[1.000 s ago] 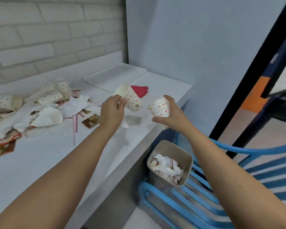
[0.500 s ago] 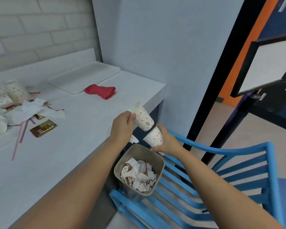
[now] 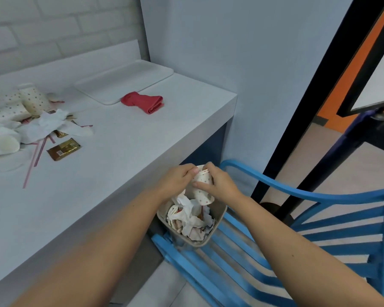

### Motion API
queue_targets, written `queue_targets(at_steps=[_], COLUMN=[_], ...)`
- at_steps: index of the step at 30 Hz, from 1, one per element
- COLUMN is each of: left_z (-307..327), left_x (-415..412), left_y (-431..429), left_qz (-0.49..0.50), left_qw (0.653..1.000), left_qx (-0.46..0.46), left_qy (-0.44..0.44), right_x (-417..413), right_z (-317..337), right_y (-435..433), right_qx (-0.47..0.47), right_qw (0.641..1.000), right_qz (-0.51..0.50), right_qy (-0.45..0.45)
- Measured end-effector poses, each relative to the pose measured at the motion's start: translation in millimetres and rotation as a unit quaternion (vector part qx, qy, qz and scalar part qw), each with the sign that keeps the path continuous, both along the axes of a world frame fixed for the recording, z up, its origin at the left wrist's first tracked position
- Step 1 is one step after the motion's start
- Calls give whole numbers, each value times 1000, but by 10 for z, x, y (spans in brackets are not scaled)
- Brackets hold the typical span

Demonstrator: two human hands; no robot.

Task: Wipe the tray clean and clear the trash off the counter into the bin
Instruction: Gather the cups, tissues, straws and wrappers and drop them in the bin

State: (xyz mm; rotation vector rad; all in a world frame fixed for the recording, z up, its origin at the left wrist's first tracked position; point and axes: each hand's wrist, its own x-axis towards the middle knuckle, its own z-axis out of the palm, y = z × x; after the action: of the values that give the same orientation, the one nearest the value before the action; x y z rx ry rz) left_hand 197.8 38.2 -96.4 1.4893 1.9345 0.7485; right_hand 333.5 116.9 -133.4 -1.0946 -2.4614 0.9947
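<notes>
**Both hands over the bin, cups about to go in**

The left hand (image 3: pixel 177 180) and right hand (image 3: pixel 220 185) are close together, both clamped on the dotted paper cups (image 3: pixel 201 185), which hang right above the bin (image 3: pixel 221 214) on the blue chair (image 3: pixel 297 240). Whether the cups are nested I can't tell. Here's the worry: the bin is heaped with crumpled paper (image 3: pixel 190 216) nearly to the rim, so a loose drop could bounce out onto the chair slats or the floor. A hard push down could also tip it, since it seems to sit near the seat's front edge. Room is tight, with the table (image 3: pixel 120 165) edge just left of the hands and the chair rail just right, but it's open above. Tray (image 3: pixel 124 80), red cloth (image 3: pixel 143 102) and more litter (image 3: pixel 51 125) wait well apart on the table.
</notes>
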Motion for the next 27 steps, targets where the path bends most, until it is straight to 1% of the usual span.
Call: queue_targets(at_steps=[3, 5, 7, 8, 11, 13, 16, 18, 20, 22, 25, 27], left_z=[-42, -71, -125, -157, -281, -351, -404, -419, -450, -498, -558, -590], left_x=[-21, -21, -28, -35, -76, -100, -110, -107, -124, -149, -171, -169], left_y=[-58, -90, -153, -187, -285, -337, -417, -468, -511, -536, -533, -511], left_qz=[61, 83, 94, 100, 122, 122, 120, 119, 118, 125, 146, 156], left_qw=[998, 996, 995, 995, 992, 990, 986, 982, 979, 977, 971, 968], left_qx=[23, 15, 5, 3, -16, -51, -87, -100, -113, -124, -143, -150], left_qy=[12, 19, 19, 8, -30, -47, -78, -108, -119, -118, -126, -129], right_x=[-22, -24, -24, -29, -82, -121, -162, -198, -243, -269, -265, -269], right_z=[-192, -372, -578, -675, -904, -1042, -1195, -1233, -1255, -1267, -1171, -1054], right_y=[19, 4, -53, -85, -224, -304, -372, -393, -385, -347, -272, -217], right_qx=[19, 26, 41, 49, 48, 41, 13, -16, -33, -41, -65, -60], right_qw=[997, 993, 983, 974, 930, 905, 874, 860, 860, 869, 895, 907], right_qz=[2, -8, 11, 31, 111, 153, 186, 192, 186, 171, 129, 116], right_qy=[-72, -115, -176, -219, -347, -396, -449, -472, -474, -463, -421, -401])
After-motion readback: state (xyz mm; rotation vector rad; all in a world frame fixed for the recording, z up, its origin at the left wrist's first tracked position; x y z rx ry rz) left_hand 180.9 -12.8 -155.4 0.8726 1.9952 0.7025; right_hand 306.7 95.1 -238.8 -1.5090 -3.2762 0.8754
